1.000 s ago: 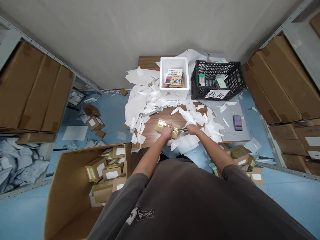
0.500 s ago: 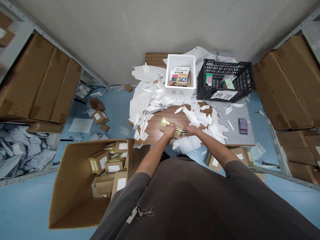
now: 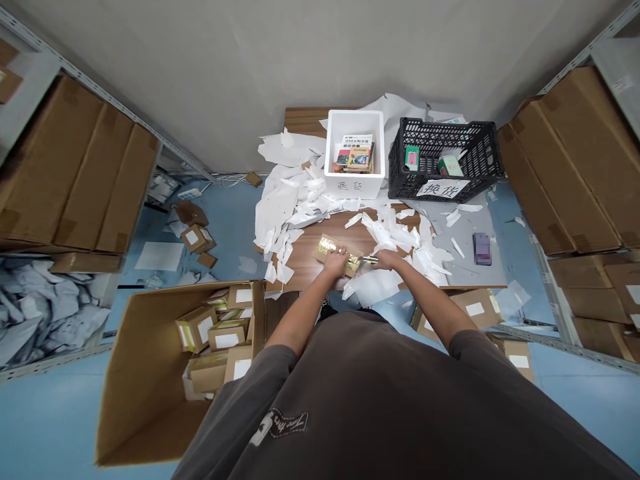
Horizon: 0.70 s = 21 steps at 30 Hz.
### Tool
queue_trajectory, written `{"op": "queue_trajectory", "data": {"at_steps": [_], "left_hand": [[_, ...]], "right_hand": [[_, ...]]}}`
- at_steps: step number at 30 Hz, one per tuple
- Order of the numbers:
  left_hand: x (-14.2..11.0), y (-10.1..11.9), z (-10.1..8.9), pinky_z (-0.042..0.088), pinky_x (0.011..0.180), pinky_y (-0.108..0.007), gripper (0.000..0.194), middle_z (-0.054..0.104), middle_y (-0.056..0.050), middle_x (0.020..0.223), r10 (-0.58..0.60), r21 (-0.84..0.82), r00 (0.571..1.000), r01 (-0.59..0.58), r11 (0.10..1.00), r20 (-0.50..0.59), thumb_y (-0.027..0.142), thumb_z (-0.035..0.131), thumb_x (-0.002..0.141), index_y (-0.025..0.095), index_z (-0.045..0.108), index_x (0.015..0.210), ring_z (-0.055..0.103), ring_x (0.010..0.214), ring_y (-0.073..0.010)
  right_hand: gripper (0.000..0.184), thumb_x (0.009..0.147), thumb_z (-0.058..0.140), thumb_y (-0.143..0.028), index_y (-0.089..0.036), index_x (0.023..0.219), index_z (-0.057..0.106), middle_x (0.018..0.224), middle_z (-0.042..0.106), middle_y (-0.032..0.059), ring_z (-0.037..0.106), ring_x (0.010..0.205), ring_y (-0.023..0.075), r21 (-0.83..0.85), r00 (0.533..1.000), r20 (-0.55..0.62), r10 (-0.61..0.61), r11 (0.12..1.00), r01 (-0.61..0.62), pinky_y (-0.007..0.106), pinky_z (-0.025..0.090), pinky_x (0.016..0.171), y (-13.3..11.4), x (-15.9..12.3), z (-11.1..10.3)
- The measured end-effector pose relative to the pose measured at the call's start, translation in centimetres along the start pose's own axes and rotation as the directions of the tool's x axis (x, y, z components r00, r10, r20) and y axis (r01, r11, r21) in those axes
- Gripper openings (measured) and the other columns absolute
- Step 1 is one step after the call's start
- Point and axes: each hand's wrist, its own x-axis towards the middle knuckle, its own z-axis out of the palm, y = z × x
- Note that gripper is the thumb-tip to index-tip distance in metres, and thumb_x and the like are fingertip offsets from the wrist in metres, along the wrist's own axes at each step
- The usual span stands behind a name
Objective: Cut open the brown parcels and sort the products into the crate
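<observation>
While left hand [image 3: 335, 262] holds one box [image 3: 325, 247], right [image 3: 387, 259]: one cutter [image 3: 369, 259].

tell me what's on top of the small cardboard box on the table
The left hand lies across the small cardboard box, over shiny tape. A cutter in the right hand points at its right end. The surface under the left hand is hidden.
</observation>
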Motion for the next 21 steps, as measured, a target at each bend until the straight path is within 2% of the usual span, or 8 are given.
{"op": "queue_trajectory", "data": {"at_steps": [2, 5, 9, 11, 13, 16, 19, 21], "left_hand": [[-0.2, 0.0, 0.0, 0.046, 0.117, -0.049, 0.056, 0.044, -0.018, 0.172, 0.000, 0.024, 1.000, 0.000, 1.000, -0.009, 0.017, 0.086, 0.074, 0.022, 0.071, 0.128, 0.059, 0.141, -0.0374], [-0.2, -0.2, -0.1, 0.045, 0.118, -0.047, 0.062, 0.045, -0.015, 0.172, 0.008, 0.045, 1.000, -0.007, 0.999, -0.014, 0.016, 0.090, 0.069, 0.024, 0.072, 0.128, 0.053, 0.147, -0.0370], [0.0, -0.5, -0.3, 0.041, 0.121, -0.051, 0.069, 0.046, -0.015, 0.172, -0.011, 0.063, 1.000, 0.012, 0.998, -0.005, 0.019, 0.093, 0.068, 0.025, 0.070, 0.133, 0.050, 0.150, -0.0370], [0.0, -0.4, -0.3, 0.039, 0.123, -0.052, 0.068, 0.044, -0.016, 0.173, -0.016, 0.073, 1.000, 0.016, 0.997, 0.003, 0.020, 0.093, 0.071, 0.024, 0.069, 0.134, 0.049, 0.151, -0.0362], [-0.2, -0.3, 0.0, 0.038, 0.125, -0.052, 0.070, 0.041, -0.018, 0.175, -0.010, 0.070, 1.000, 0.010, 0.997, -0.001, 0.025, 0.095, 0.072, 0.023, 0.066, 0.136, 0.047, 0.153, -0.0368], [-0.8, -0.6, 0.3, 0.039, 0.125, -0.046, 0.079, 0.042, -0.017, 0.174, -0.007, 0.009, 0.998, 0.008, 1.000, -0.059, 0.038, 0.093, 0.080, 0.025, 0.058, 0.149, 0.046, 0.156, -0.0353], [-0.8, -1.9, 0.2, 0.042, 0.123, -0.042, 0.073, 0.049, -0.013, 0.170, -0.042, -0.059, 0.990, 0.034, 0.998, -0.132, 0.040, 0.079, 0.095, 0.029, 0.049, 0.160, 0.049, 0.154, -0.0314], [-0.3, -2.9, -0.1, 0.037, 0.128, -0.048, 0.074, 0.047, -0.013, 0.172, -0.063, -0.042, 0.987, 0.058, 0.997, -0.150, 0.039, 0.080, 0.094, 0.030, 0.049, 0.160, 0.040, 0.160, -0.0352]], "right_hand": [[0.031, 0.091, 0.075, -0.035, -0.013, 0.110, 0.082, 0.094, 0.082, 0.0148, 0.078, 0.084, 0.0265, -0.019, 1.000, -0.017, -0.018, 1.000, 0.018, 0.028, 0.053, 0.074, -0.9, 0.8, -0.6], [0.037, 0.087, 0.082, -0.035, -0.014, 0.117, 0.082, 0.107, 0.083, 0.0149, 0.077, 0.097, 0.0273, -0.044, 0.997, -0.032, -0.076, 0.996, 0.075, 0.028, 0.053, 0.080, -2.7, 1.7, -0.6], [0.034, 0.082, 0.087, -0.033, -0.019, 0.112, 0.083, 0.110, 0.083, 0.0110, 0.077, 0.101, 0.0273, -0.058, 0.992, 0.054, -0.117, 0.991, 0.120, 0.027, 0.053, 0.082, -2.5, 0.7, 1.5], [0.032, 0.085, 0.085, -0.034, -0.017, 0.112, 0.083, 0.112, 0.082, 0.0136, 0.077, 0.104, 0.0291, -0.057, 0.996, 0.054, -0.073, 0.996, 0.076, 0.028, 0.053, 0.081, -0.7, -0.7, 2.7], [0.033, 0.091, 0.078, -0.037, -0.016, 0.117, 0.082, 0.116, 0.081, 0.0158, 0.076, 0.106, 0.0299, -0.021, 1.000, -0.005, 0.027, 0.999, -0.027, 0.028, 0.051, 0.079, 1.4, -2.2, 3.4], [0.034, 0.096, 0.073, -0.040, -0.016, 0.119, 0.080, 0.118, 0.080, 0.0172, 0.075, 0.108, 0.0303, 0.040, 0.985, -0.061, 0.161, 0.986, -0.159, 0.028, 0.050, 0.078, 3.4, -3.7, 3.7], [0.042, 0.101, 0.067, -0.052, -0.016, 0.120, 0.077, 0.119, 0.080, 0.0164, 0.074, 0.110, 0.0296, 0.155, 0.970, -0.105, 0.221, 0.967, -0.203, 0.028, 0.050, 0.080, 3.0, -4.6, 4.3], [0.052, 0.107, 0.053, -0.063, -0.018, 0.120, 0.075, 0.117, 0.080, 0.0141, 0.075, 0.106, 0.0277, 0.285, 0.966, -0.111, 0.232, 0.939, -0.193, 0.027, 0.050, 0.080, 1.7, -5.1, 5.2]]}}
